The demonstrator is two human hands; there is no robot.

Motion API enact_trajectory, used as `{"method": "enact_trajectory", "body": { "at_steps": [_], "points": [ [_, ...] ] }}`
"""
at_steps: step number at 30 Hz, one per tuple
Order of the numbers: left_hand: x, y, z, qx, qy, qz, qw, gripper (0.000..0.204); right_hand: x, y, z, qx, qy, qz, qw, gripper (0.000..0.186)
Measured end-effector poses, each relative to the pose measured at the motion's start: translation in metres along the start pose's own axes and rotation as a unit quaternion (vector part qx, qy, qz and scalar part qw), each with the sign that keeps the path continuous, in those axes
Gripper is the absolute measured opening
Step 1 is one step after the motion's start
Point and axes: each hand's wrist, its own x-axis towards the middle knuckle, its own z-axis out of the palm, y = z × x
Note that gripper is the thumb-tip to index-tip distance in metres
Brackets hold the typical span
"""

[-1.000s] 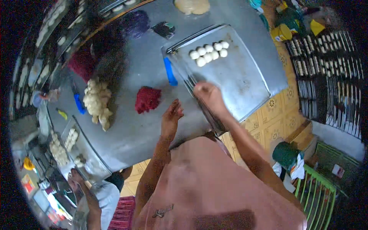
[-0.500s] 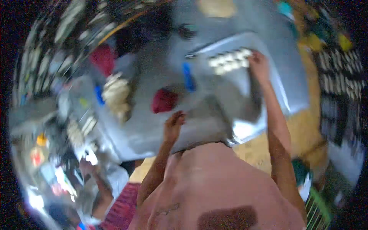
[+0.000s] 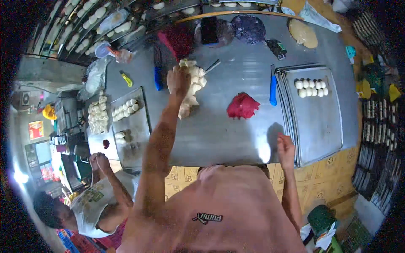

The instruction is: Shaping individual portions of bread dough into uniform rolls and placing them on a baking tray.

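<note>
My left hand [image 3: 179, 82] reaches over a heap of pale dough pieces [image 3: 195, 86] left of the table's middle. Its fingers curl down onto the dough, and their tips are partly hidden. My right hand [image 3: 286, 147] hovers by the near left corner of a stack of metal trays [image 3: 318, 130], fingers curled in with nothing visible in them. On the top tray, round white dough balls [image 3: 311, 88] stand in two rows toward the far end. Between my hands, farther in, lies a crumbly dark red mound [image 3: 243, 105].
A blue-handled tool [image 3: 273, 90] lies beside the tray stack, another [image 3: 158, 76] left of the dough heap. A red cloth [image 3: 177, 40] and a yellow cutter [image 3: 126, 79] lie farther back. At left, a co-worker's hands [image 3: 99, 161] are near another tray [image 3: 145, 111] with dough balls.
My right hand has drawn back toward me from the dough balls on the tray. My left hand has moved from near the red mound out to the dough heap. The view has turned and sharpened.
</note>
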Motion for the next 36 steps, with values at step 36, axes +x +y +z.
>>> {"method": "enact_trajectory", "body": {
  "at_steps": [36],
  "points": [
    [-0.162, 0.183, 0.05, -0.59, -0.23, -0.227, 0.74, 0.029, 0.116, -0.076, 0.043, -0.115, -0.345, 0.044, 0.93, 0.023]
  ]
}}
